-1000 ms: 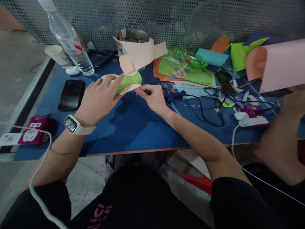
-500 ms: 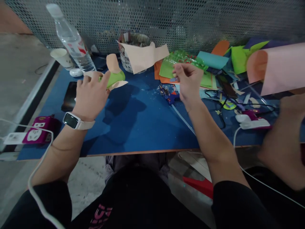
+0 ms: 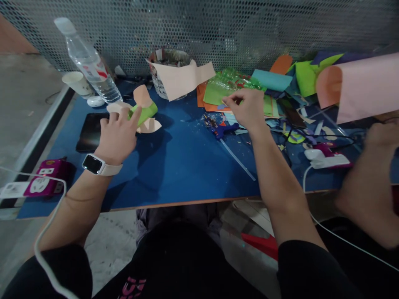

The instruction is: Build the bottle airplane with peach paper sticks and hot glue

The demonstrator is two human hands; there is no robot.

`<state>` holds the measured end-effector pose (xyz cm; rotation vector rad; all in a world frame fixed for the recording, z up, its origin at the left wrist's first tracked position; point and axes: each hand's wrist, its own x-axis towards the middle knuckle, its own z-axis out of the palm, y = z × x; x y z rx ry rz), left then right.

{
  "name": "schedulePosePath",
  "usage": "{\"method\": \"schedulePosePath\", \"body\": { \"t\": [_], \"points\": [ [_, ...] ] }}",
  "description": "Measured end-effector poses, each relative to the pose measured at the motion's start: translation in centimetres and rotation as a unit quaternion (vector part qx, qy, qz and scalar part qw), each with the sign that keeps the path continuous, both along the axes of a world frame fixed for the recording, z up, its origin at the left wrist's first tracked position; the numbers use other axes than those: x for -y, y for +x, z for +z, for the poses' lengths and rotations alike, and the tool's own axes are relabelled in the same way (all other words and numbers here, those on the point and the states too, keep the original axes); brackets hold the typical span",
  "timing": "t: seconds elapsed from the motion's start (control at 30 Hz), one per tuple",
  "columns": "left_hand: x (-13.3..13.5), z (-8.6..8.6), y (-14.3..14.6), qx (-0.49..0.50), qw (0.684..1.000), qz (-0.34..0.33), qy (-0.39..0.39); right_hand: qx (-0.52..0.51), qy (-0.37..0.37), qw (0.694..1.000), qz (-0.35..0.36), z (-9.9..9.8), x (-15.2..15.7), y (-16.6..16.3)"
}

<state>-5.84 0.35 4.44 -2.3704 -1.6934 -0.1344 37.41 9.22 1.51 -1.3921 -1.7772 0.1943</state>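
Observation:
My left hand, with a white watch on the wrist, holds a green paper roll with peach paper flaps down on the blue table. Its fingers curl over the roll's left end. My right hand hovers over the stack of green and orange sheets, thumb and forefinger pinched on a small piece I cannot make out. A blue glue gun with a clear stick lies just below that hand.
A water bottle, paper cup and black phone sit at the left. A scrap-filled tin stands at the back by the mesh screen. Another person's hand and a pink sheet are at the right, by cables and a magenta power strip.
My right hand left the green roll, rose and moved right to the paper stack, now pinching there. My left hand carried the roll left and back on the table.

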Motion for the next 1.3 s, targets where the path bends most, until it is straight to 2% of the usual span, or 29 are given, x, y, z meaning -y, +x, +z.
{"method": "schedulePosePath", "body": {
  "t": [0.13, 0.3, 0.43, 0.63, 0.7, 0.77, 0.83, 0.93, 1.07, 1.17, 1.23, 1.3],
  "points": [
    [0.9, -0.3, 0.3, -0.014, 1.0, -0.02, 0.012, 0.038, -0.03, 0.998, 0.028, -0.5, -0.3, 0.4],
    [1.9, -1.3, 0.8, 0.041, 0.996, -0.076, 0.022, 0.129, -0.099, 0.986, 0.045, -1.0, -0.7, 0.3],
    [1.9, -1.5, 1.0, 0.079, 0.995, -0.067, 0.015, 0.158, -0.136, 0.977, 0.045, -0.5, -0.2, -0.2],
    [1.9, -1.8, 1.3, 0.111, 0.991, -0.067, 0.026, 0.078, -0.079, 0.994, 0.018, 0.1, 0.5, -0.7],
    [1.9, -1.9, 1.6, 0.118, 0.99, -0.069, 0.042, 0.019, -0.07, 0.997, 0.028, 0.0, 0.4, -1.2],
    [1.5, -2.0, 2.1, 0.131, 0.987, -0.072, 0.066, -0.078, -0.1, 0.991, 0.052, -0.1, 0.3, -2.0],
    [0.9, -2.2, 2.7, 0.151, 0.981, -0.08, 0.091, -0.196, -0.166, 0.962, 0.093, -0.1, 0.6, -3.3],
    [-0.1, -2.8, 3.6, 0.2, 0.965, -0.125, 0.112, -0.338, -0.263, 0.886, 0.177, 0.3, 2.0, -5.8],
    [-0.3, -4.0, 5.0, 0.299, 0.922, -0.196, 0.147, -0.422, -0.325, 0.8, 0.277, 1.0, 5.2, -9.6],
    [0.2, -4.4, 6.0, 0.36, 0.882, -0.224, 0.204, -0.436, -0.352, 0.763, 0.322, 0.7, 7.2, -11.8],
    [0.4, -4.4, 6.2, 0.376, 0.863, -0.238, 0.239, -0.444, -0.357, 0.752, 0.333, 0.2, 8.2, -12.9],
    [0.3, -4.5, 6.1, 0.372, 0.856, -0.245, 0.261, -0.451, -0.36, 0.748, 0.328, -0.4, 8.7, -13.6]
  ]
}}
